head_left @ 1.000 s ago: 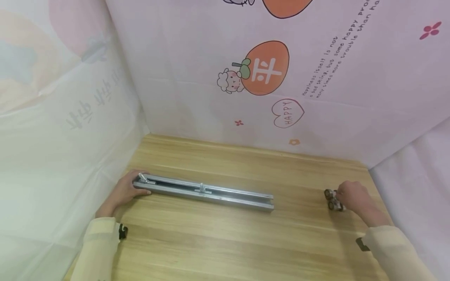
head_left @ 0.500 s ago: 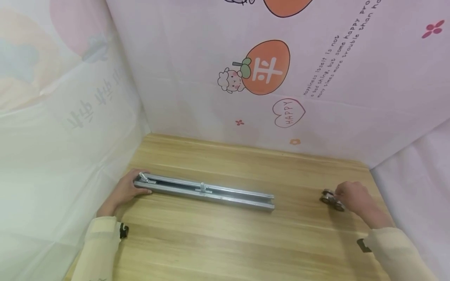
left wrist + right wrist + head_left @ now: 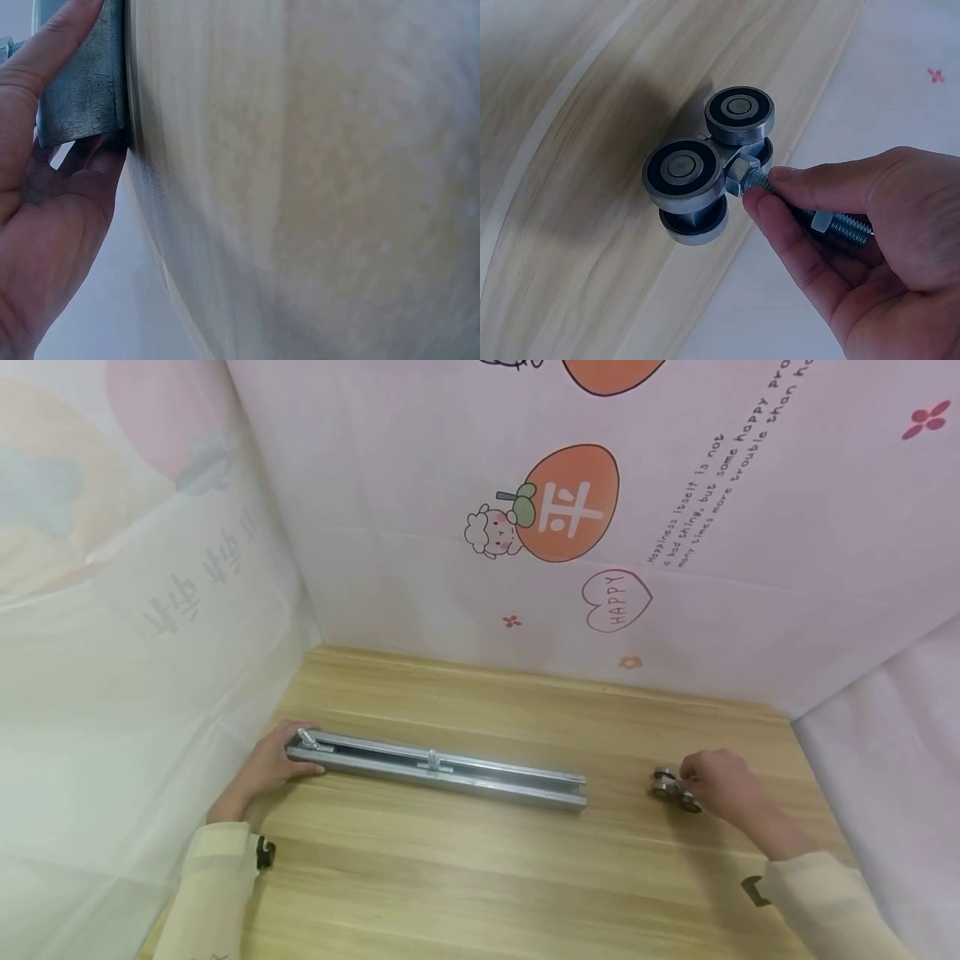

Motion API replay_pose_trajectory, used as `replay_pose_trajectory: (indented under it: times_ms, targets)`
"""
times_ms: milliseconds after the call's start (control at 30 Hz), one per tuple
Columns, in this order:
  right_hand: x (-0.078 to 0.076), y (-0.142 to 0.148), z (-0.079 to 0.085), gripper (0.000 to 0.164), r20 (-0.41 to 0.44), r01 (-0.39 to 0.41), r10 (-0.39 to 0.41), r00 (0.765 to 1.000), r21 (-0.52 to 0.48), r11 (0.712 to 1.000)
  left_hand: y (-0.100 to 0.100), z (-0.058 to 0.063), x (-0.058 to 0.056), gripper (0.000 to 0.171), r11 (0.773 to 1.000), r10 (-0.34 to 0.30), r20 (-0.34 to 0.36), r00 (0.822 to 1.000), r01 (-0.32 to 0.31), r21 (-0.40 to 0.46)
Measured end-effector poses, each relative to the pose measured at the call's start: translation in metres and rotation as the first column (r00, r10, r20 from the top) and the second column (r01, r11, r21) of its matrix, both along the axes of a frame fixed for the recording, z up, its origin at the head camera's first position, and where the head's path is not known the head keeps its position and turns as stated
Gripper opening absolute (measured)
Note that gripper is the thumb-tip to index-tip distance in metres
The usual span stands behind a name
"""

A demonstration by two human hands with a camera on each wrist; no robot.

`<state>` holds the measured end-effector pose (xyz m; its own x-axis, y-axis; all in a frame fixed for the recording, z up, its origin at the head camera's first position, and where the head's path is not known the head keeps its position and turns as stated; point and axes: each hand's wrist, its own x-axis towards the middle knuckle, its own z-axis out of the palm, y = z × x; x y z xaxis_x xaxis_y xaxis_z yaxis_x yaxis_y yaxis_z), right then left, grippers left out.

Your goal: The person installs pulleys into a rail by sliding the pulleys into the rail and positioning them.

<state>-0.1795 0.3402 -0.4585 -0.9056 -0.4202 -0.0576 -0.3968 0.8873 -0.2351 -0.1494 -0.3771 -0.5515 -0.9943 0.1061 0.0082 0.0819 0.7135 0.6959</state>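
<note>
A slotted metal channel rail (image 3: 495,783) lies on the wooden table, its slot facing up. My left hand (image 3: 268,767) grips the rail's left end, thumb along the near side; the left wrist view shows the rail end (image 3: 84,97) between thumb and fingers. Two bolts stand up from the slot, one bolt (image 3: 306,739) by the left hand and another bolt (image 3: 432,760) near the middle. Right of the rail, my right hand (image 3: 723,785) pinches the threaded stem of a roller trolley (image 3: 682,172) with bearing wheels. A nut (image 3: 822,221) sits farther along that stem.
The wood-grain table (image 3: 450,877) reaches back to a printed cloth wall (image 3: 420,568). Cloth also hangs on the left (image 3: 150,693) and right (image 3: 900,718) sides. Bare wood lies between the rail's right end and the trolley.
My right hand has moved left toward the rail's right end with the roller trolley, which has turned somewhat. The left hand and the rail have stayed in place.
</note>
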Motion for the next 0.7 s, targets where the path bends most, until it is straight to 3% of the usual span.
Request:
replay_pose_trajectory:
  times_ms: [700]
  targets:
    - [0.01,-0.059,-0.002,0.011,-0.002,-0.099,0.099,0.995,-0.052,0.994,0.002,0.003,0.0,0.075,1.0,0.0,0.005,1.0,0.0,0.006]
